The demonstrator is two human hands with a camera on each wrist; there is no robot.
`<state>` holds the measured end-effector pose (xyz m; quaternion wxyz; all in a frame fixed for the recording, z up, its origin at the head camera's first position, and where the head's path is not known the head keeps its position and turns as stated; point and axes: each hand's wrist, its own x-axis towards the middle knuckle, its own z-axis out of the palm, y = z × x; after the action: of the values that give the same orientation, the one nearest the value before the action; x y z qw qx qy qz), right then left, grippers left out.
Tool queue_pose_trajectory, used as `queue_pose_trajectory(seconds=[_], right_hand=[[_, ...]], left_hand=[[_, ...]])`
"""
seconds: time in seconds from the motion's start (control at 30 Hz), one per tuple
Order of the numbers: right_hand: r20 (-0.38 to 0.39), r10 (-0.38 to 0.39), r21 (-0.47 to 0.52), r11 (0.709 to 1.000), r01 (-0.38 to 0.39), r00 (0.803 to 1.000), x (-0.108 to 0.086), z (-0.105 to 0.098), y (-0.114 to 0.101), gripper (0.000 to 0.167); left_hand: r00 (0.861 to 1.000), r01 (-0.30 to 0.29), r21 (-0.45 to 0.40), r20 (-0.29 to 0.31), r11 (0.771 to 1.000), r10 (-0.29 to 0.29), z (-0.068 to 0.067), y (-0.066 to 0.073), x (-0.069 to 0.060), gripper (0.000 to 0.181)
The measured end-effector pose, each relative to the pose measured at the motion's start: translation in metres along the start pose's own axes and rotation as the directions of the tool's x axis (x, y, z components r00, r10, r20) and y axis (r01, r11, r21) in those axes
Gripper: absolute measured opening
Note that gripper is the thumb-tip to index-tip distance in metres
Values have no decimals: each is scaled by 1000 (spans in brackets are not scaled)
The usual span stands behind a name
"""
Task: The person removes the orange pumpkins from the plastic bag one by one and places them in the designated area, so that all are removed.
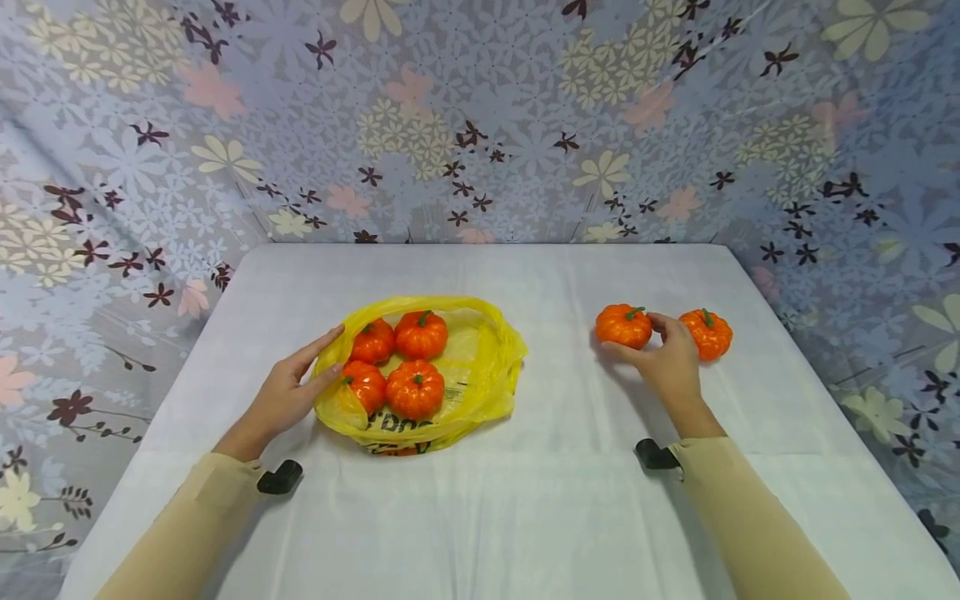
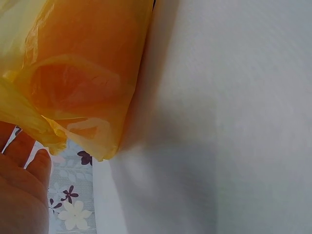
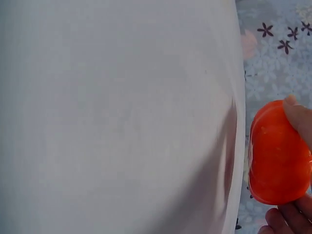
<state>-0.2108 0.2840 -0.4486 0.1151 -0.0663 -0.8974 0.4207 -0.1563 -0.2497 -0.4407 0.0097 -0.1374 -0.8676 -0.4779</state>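
A yellow plastic bag (image 1: pixel 480 400) lies with its mouth spread open, and several small orange pumpkins (image 1: pixel 416 389) sit inside it. At its left rim, my left hand (image 1: pixel 288 387) touches the plastic with extended fingers. The left wrist view shows the bag's side (image 2: pixel 78 87) with orange showing through, and the hand (image 2: pixel 22 190) partly cut off by the frame. My right hand (image 1: pixel 667 358) grips a pumpkin (image 1: pixel 622 326) with a green stem between thumb and fingers. This pumpkin (image 3: pixel 278 156) appears above the table surface in the right wrist view.
Another pumpkin (image 1: pixel 707 335) lies just right of my right hand. A white cloth (image 1: pixel 555 500) covers the table. Flower-patterned fabric (image 1: pixel 480 125) hangs behind the table and along both sides.
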Motion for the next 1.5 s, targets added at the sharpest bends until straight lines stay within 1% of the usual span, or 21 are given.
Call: queue_pose_trajectory(seconds=[0.17, 0.3, 0.37, 0.47, 0.6, 0.73, 0.83, 1.03, 1.2, 1.4, 1.5], right_hand=[[4, 44, -2, 999, -44, 999, 2, -8, 4, 99], [-11, 55, -41, 998, -56, 998, 3, -10, 7, 97], [-13, 57, -60, 996, -58, 998, 3, -11, 9, 97], [-8, 65, -60, 996, -65, 998, 4, -11, 11, 96], [5, 86, -64, 994, -85, 996, 5, -10, 13, 98], [10, 103, -88, 991, -102, 995, 5, -9, 13, 100], [12, 107, -106, 989, -105, 994, 4, -8, 13, 100], [6, 110, -125, 986, -108, 994, 3, -6, 15, 99], [-3, 121, -146, 982, -120, 993, 3, -6, 13, 99], [2, 121, -175, 977, -119, 993, 1, -6, 9, 98], [2, 119, -195, 974, -117, 993, 1, -7, 7, 102]], left_hand=[[1000, -11, -6, -3, 1000, 11, 0, 0, 0, 56], [1000, -19, -9, -2, 1000, 19, -1, 0, 1, 56], [1000, -18, -8, 1, 1000, 18, -2, 0, 1, 57], [1000, -15, -5, 2, 1000, 15, -2, -1, 0, 57], [1000, -14, -1, 1, 1000, 14, -2, 0, 1, 57], [1000, -7, -1, 0, 1000, 7, -2, 1, 1, 57], [1000, -1, -3, 2, 1000, 1, -2, 2, 0, 57], [1000, -11, -3, -3, 1000, 11, -1, 1, 0, 56], [1000, -29, -8, -4, 1000, 29, -1, -1, -1, 56], [1000, -29, -11, -6, 1000, 29, -1, -1, -1, 57], [999, -31, -8, -9, 999, 31, -1, -1, -1, 57]])
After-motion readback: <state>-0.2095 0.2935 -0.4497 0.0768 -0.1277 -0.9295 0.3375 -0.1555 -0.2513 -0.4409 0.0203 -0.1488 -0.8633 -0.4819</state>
